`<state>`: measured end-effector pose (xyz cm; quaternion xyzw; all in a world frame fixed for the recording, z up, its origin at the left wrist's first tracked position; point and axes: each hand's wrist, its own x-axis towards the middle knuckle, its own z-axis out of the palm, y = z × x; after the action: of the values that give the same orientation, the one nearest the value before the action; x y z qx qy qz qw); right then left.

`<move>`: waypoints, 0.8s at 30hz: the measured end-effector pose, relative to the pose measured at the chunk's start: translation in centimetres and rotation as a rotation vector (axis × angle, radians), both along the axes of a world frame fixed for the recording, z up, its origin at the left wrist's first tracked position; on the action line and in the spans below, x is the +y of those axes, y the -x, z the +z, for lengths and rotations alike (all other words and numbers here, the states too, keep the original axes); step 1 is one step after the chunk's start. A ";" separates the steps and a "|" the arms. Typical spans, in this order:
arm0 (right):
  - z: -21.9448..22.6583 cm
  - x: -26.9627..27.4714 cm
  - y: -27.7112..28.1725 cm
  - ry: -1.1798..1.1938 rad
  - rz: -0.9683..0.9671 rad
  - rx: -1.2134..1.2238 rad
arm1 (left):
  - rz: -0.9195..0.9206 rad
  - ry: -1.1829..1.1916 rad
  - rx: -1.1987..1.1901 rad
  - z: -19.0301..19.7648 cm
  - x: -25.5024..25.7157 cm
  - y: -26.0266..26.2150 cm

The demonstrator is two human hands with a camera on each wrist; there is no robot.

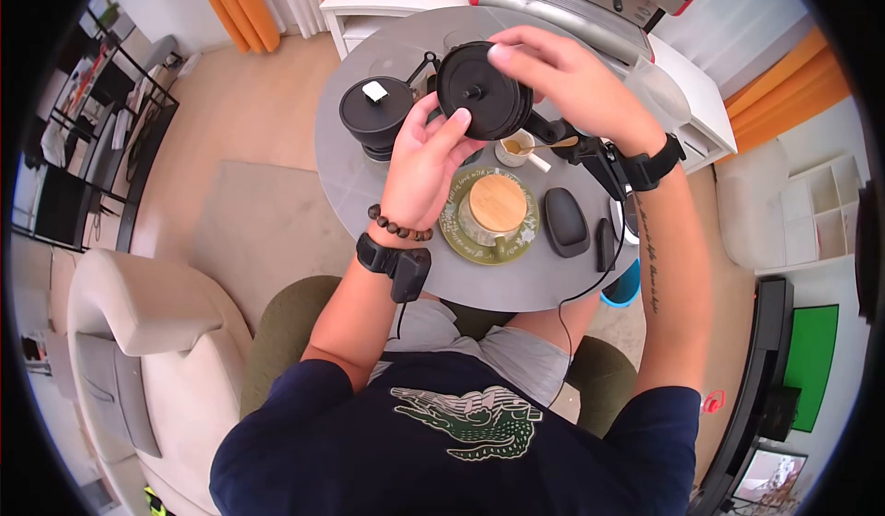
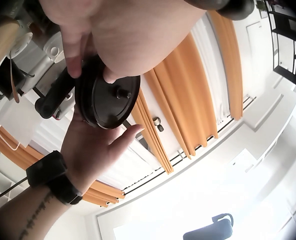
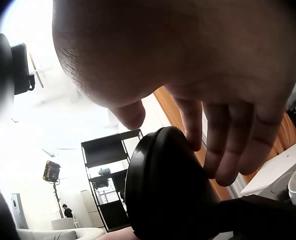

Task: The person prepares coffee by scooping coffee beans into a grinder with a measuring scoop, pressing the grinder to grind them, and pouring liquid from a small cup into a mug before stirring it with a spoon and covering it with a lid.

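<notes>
My left hand [image 1: 429, 161] grips a round black disc-shaped part [image 1: 479, 92] by its lower rim, the thumb lying on the flat face. A short shaft stands at the centre of that face, and a black handle [image 2: 55, 97] sticks out from the side. My right hand [image 1: 562, 78] is at the part's far rim with its fingers fairly straight along the back. In the right wrist view the right thumb [image 3: 130, 115] stands away from the rim. Just left of my left hand is a black pot-like container [image 1: 376, 115] with a white knob on top.
A glass cup with a wooden lid [image 1: 498, 203] sits on a green plate [image 1: 489, 254]. Nearby on the grey round table [image 1: 369, 212] are a small cup with a spoon [image 1: 514, 150], a dark oval case [image 1: 566, 223] and a slim black object [image 1: 605, 244]. An espresso machine [image 1: 572, 9] stands behind.
</notes>
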<state>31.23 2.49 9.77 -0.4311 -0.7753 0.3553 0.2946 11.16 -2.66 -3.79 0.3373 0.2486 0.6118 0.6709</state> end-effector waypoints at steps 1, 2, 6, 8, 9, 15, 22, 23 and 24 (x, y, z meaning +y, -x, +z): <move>-0.4 0.1 0.1 -0.004 -0.012 0.011 | -0.012 -0.004 0.011 0.2 -0.3 0.0; -1.1 0.4 0.1 -0.069 0.008 -0.034 | 0.006 0.002 0.004 0.5 -0.7 -0.1; -0.3 0.9 0.5 -0.046 0.001 -0.106 | 0.054 -0.066 0.072 0.7 -1.3 0.2; 1.6 0.0 0.6 0.212 -0.023 -0.111 | 0.105 -0.152 0.172 1.0 -1.8 0.4; 1.6 0.0 0.6 0.207 -0.031 -0.100 | 0.166 -0.233 0.260 1.1 -2.1 0.6; 0.0 0.7 1.2 0.575 0.119 0.148 | 0.128 -0.404 0.336 0.9 -3.0 2.6; -0.5 -1.7 4.0 0.691 0.282 0.125 | 0.077 -0.395 0.339 -3.4 -3.3 6.2; 0.0 -1.6 4.1 0.690 0.279 0.131 | 0.072 -0.397 0.343 -4.2 -3.8 6.7; 0.5 -1.4 4.1 0.588 0.252 -0.028 | 0.047 -0.319 0.316 -4.3 -4.7 7.0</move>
<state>27.12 1.13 10.28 -0.4033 -0.6906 0.5918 0.1005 4.17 -7.37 -8.07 0.5248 0.2585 0.5985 0.5473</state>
